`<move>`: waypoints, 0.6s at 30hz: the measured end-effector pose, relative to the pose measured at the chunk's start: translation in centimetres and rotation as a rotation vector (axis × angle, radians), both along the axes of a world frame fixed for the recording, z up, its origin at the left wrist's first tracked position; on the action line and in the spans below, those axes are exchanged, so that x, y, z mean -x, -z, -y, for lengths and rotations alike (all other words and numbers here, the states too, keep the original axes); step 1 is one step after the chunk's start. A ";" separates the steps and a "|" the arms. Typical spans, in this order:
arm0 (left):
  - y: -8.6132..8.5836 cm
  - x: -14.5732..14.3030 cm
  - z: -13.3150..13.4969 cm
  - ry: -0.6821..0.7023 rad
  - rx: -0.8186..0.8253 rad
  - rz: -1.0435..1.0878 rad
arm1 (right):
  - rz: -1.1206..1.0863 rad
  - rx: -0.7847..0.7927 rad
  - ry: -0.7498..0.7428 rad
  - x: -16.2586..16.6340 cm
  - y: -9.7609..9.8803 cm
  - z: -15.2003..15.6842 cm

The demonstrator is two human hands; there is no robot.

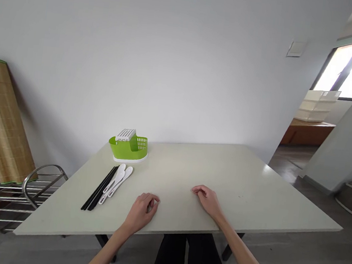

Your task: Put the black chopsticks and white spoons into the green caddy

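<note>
My left hand (142,211) rests on the table (185,162) near its front edge. Its fingers are loosely bent, with a gap between thumb and forefinger and nothing held. My right hand (209,200) lies on its side farther right, relaxed and empty, fingers slightly curled. Left of my left hand, white spoons (120,181) with dark marks on their handles lie overlapping. Black chopsticks (100,188) lie alongside them, apart from my hand. Behind these stands a green utensil holder (125,149) with a white slotted top piece and a white base.
A wall (196,66) rises directly behind the table. At the left are a metal rack (43,184) and a rolled bamboo mat (3,123) leaning on the wall. White stacked boxes (317,106) stand by a window at the far right.
</note>
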State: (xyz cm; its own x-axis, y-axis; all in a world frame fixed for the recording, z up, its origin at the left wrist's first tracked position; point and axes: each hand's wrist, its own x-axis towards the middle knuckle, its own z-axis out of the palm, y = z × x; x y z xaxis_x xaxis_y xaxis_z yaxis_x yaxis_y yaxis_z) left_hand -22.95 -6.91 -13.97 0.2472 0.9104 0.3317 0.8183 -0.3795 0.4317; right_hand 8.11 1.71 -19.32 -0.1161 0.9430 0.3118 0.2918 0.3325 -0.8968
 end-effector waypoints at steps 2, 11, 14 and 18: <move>0.0 0.0 -0.1 0.005 -0.004 0.003 | 0.002 -0.007 -0.002 0.0 0.0 0.0; 0.2 0.0 -0.3 0.005 0.002 -0.002 | 0.001 -0.022 0.001 -0.1 -0.1 0.1; 0.1 0.0 -0.4 -0.004 0.010 0.008 | 0.004 -0.015 -0.001 -0.3 -0.1 0.0; 0.0 -0.1 -0.5 0.001 0.022 0.021 | 0.008 -0.009 -0.011 -0.5 0.0 0.0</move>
